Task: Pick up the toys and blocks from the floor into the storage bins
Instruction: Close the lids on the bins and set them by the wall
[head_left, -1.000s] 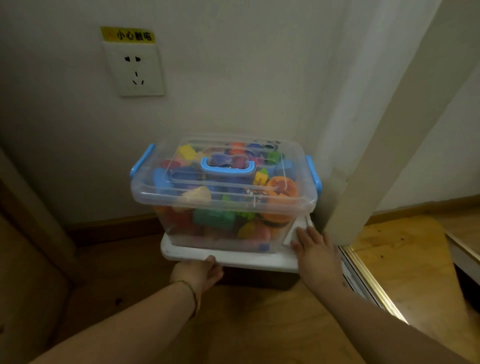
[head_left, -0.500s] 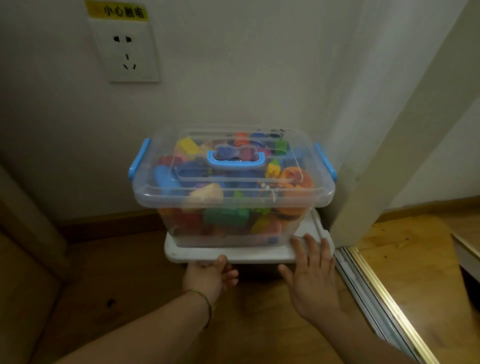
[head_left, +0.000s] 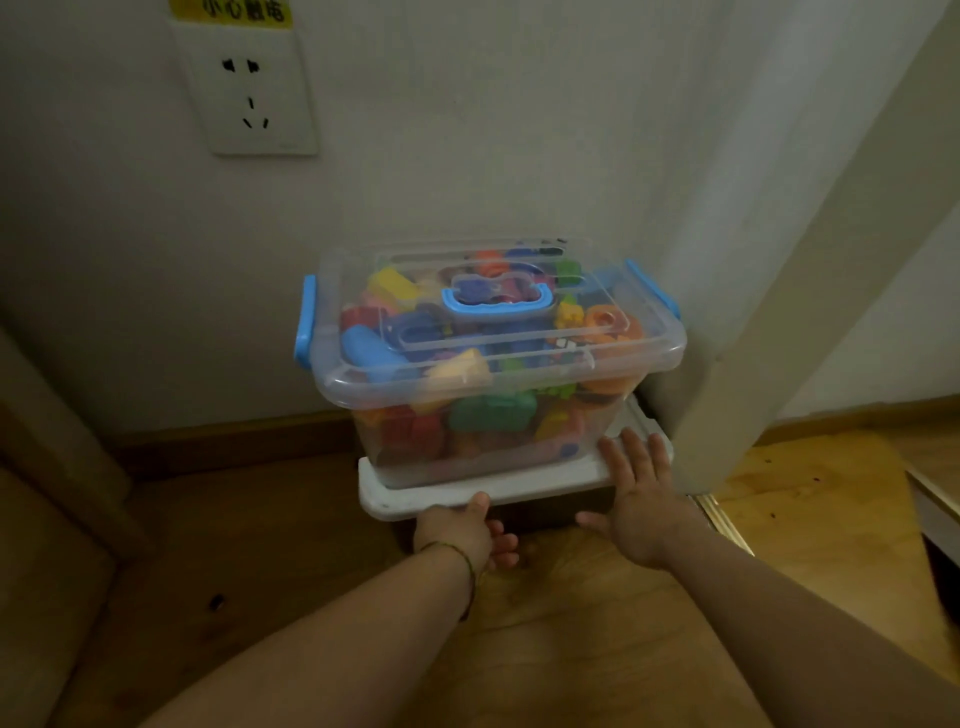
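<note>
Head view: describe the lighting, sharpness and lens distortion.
Head view: dim, brightest on the wooden floor at right, shadowed at lower left; faint sheen on the clear bin, its toys soft and smeared; the wide lens tilts the wall socket and the door frame; left hand and right hand slightly soft.

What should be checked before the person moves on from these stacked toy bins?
1. Clear bin has its lid on: ok.
2. Blue latches fully clipped: cannot tell.
3. Clear bin sits on the white lid, inside its edges: ok.
4. Left hand grips the white lid's front edge, thumb on top: ok.
5. Right hand lies flat, fingers on the white lid's right corner: ok.
6. Floor free of strays: cannot tell, only part of it shows.
</note>
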